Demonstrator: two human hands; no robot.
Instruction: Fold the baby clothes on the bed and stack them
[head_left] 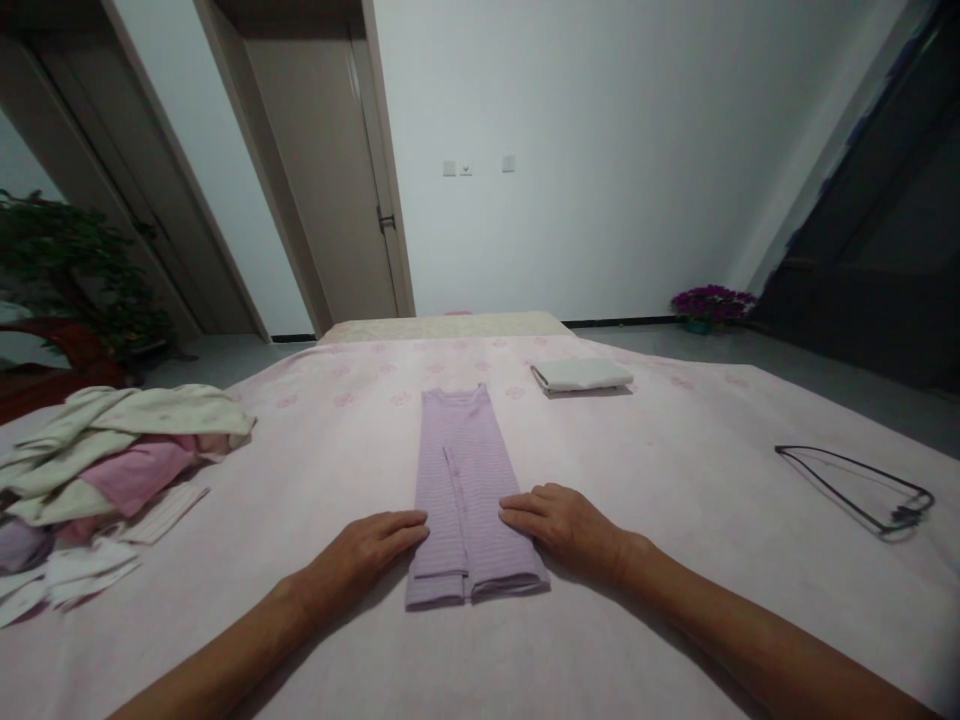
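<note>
A lavender, finely striped long-sleeved shirt (480,500) lies folded into a narrow upright strip in the middle of the bed. Its neckline is at the far end, and a sleeve is laid lengthwise over the body. My left hand (375,545) rests at the left edge of the shirt, fingers stretched out and their tips touching the cloth. On the other side, my right hand (562,520) lies with its extended fingers flat on the right part of the shirt. The thumbs are mostly hidden. Neither hand grips the fabric.
A pink patterned sheet (330,440) covers the bed. At left is a heap of rumpled clothes (142,460). A folded white cloth (583,375) lies beyond the shirt to the right. Farther right is a black wire-like frame (855,485). Purple flowers (712,303) stand on the floor.
</note>
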